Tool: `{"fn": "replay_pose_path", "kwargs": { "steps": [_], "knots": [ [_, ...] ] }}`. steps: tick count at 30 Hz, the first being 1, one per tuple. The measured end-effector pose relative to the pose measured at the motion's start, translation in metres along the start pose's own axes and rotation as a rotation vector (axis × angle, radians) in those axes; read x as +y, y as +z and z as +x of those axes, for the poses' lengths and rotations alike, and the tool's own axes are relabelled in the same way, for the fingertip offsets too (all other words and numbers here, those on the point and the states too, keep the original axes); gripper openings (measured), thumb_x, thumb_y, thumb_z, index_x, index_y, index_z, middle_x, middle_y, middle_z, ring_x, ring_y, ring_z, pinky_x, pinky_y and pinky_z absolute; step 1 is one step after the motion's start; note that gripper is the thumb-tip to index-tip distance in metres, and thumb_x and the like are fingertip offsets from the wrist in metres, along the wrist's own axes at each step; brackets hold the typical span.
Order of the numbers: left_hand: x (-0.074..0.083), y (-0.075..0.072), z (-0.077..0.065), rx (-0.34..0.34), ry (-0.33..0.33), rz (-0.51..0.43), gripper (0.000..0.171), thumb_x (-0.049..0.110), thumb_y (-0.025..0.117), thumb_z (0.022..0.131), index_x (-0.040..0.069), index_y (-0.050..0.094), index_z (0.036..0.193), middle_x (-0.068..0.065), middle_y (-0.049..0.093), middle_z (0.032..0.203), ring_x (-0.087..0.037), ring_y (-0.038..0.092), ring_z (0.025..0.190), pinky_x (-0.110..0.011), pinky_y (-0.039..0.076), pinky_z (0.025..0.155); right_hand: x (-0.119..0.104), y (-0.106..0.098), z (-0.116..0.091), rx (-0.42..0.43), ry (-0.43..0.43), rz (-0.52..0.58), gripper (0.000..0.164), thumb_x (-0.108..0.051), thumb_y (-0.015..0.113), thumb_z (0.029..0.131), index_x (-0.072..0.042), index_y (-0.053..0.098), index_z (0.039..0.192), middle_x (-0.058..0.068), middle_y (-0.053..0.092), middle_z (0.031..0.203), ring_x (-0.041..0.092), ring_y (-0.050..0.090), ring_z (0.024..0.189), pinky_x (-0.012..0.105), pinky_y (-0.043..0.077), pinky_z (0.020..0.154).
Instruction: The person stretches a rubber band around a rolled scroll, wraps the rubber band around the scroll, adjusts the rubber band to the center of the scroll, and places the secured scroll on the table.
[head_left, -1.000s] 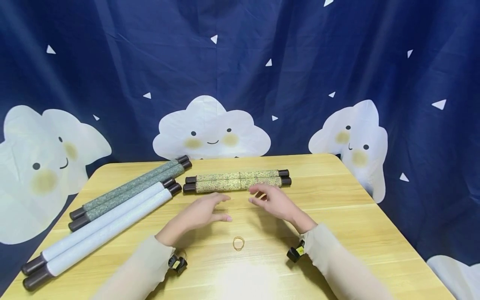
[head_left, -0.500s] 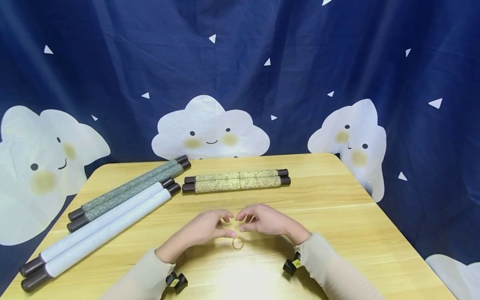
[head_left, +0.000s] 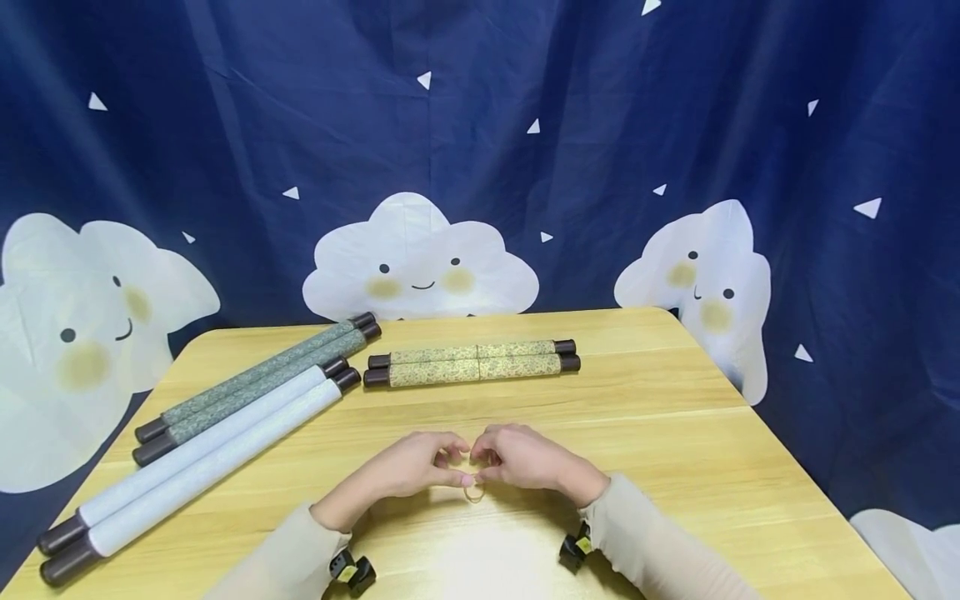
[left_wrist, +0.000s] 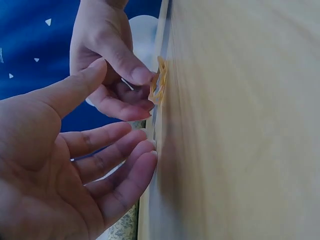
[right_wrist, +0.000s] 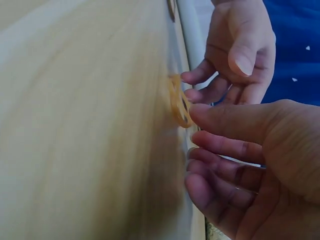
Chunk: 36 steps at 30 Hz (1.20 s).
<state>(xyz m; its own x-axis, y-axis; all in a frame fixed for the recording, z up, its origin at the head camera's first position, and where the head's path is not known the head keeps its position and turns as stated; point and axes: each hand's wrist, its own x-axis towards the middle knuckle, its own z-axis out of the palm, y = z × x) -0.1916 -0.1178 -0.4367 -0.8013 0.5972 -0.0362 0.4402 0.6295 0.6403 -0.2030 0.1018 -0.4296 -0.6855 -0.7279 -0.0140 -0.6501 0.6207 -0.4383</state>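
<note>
Head view: band (right_wrist: 175,102) on the near part of the table (head_left: 660,442), between the left hand (head_left: 416,465) and the right hand (head_left: 528,458); both hands are bent inward, fingertips facing each other across it. Left hand: relaxed, fingers loosely curved, grasping nothing; thumb raised clear of the band in the left wrist view; whether its other fingertips touch the band cannot be told. Right hand: also unclenched, fingers curved with gaps between them; thumb tip against the band in the right wrist view; no firm pinch shows.

Beyond the hands, well apart from them: yellow rolls (head_left: 450,372), a pair side by side, tied at mid-length by a thin cord (head_left: 479,367); to the left: white rolls (head_left: 213,467) and green rolls (head_left: 266,385), each pair set diagonally, dark end caps at both ends; behind the table: blue curtain (head_left: 480,125), printed with clouds.
</note>
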Motion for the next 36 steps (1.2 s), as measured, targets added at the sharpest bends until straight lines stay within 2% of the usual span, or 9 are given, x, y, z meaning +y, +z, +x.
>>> {"fn": "replay_pose_path", "kwargs": {
  "steps": [6,9,12,17,22,24,29,36],
  "knots": [
    [0.002,0.005,-0.001,-0.011,-0.011,-0.042,0.050,0.047,0.073,0.083,0.009,0.065,0.116,0.006,0.066,0.096,-0.012,0.061,0.087,-0.034,0.052,0.080,0.000,0.007,0.000,0.009,0.009,-0.057,0.011,-0.018,0.075,0.086,-0.017,0.072,0.096,-0.012,0.062,0.090,0.000,0.055,0.078,0.019,0.049,0.076],
    [0.002,0.006,-0.002,-0.029,-0.020,-0.086,0.048,0.044,0.074,0.084,0.009,0.066,0.116,0.008,0.065,0.094,-0.010,0.059,0.085,-0.032,0.051,0.078,-0.001,0.010,0.000,0.006,-0.004,-0.079,0.005,-0.017,0.074,0.086,-0.019,0.071,0.089,-0.015,0.060,0.084,-0.001,0.053,0.074,0.016,0.048,0.071],
    [0.003,0.007,-0.003,-0.053,-0.030,-0.151,0.045,0.040,0.074,0.086,0.007,0.066,0.116,0.009,0.064,0.093,-0.010,0.059,0.084,-0.031,0.051,0.077,-0.001,0.011,-0.001,0.003,-0.027,-0.089,0.006,-0.016,0.073,0.087,-0.020,0.069,0.084,-0.017,0.058,0.078,-0.002,0.051,0.068,0.014,0.046,0.065],
    [0.005,0.010,-0.002,-0.058,-0.035,-0.188,0.044,0.037,0.074,0.086,0.007,0.066,0.116,0.007,0.067,0.092,-0.011,0.062,0.085,-0.030,0.052,0.077,-0.001,0.008,-0.003,0.044,-0.042,-0.050,0.006,-0.014,0.072,0.088,-0.018,0.068,0.086,-0.018,0.056,0.072,-0.002,0.047,0.059,0.014,0.045,0.058],
    [0.004,0.013,-0.001,-0.064,-0.048,-0.271,0.036,0.035,0.072,0.089,0.005,0.067,0.109,0.004,0.068,0.089,-0.014,0.064,0.075,-0.028,0.055,0.064,0.000,0.001,-0.004,0.126,-0.046,0.032,0.003,-0.015,0.071,0.090,-0.016,0.068,0.091,-0.015,0.062,0.075,-0.002,0.047,0.055,0.015,0.046,0.056],
    [0.004,0.014,-0.001,-0.055,-0.051,-0.302,0.030,0.035,0.070,0.091,0.008,0.068,0.104,0.003,0.068,0.086,-0.015,0.063,0.070,-0.028,0.054,0.059,-0.001,-0.002,-0.004,0.164,-0.051,0.052,0.002,-0.015,0.071,0.090,-0.016,0.068,0.091,-0.014,0.065,0.078,-0.003,0.050,0.058,0.016,0.048,0.060],
    [0.003,0.013,-0.001,0.019,-0.033,-0.309,0.021,0.035,0.066,0.093,0.014,0.070,0.095,0.004,0.067,0.079,-0.016,0.062,0.066,-0.027,0.052,0.057,-0.002,-0.010,-0.004,0.235,-0.038,0.116,0.003,-0.013,0.070,0.090,-0.013,0.068,0.090,-0.011,0.065,0.080,0.000,0.057,0.069,0.018,0.052,0.067],
    [0.008,0.009,-0.001,0.049,-0.016,-0.375,0.020,0.026,0.064,0.096,0.007,0.069,0.097,-0.001,0.067,0.079,-0.023,0.059,0.057,-0.037,0.054,0.047,-0.002,-0.018,-0.005,0.277,-0.011,0.146,0.004,-0.014,0.069,0.092,-0.012,0.067,0.093,-0.010,0.064,0.082,0.003,0.060,0.074,0.021,0.053,0.071]
  ]
}}
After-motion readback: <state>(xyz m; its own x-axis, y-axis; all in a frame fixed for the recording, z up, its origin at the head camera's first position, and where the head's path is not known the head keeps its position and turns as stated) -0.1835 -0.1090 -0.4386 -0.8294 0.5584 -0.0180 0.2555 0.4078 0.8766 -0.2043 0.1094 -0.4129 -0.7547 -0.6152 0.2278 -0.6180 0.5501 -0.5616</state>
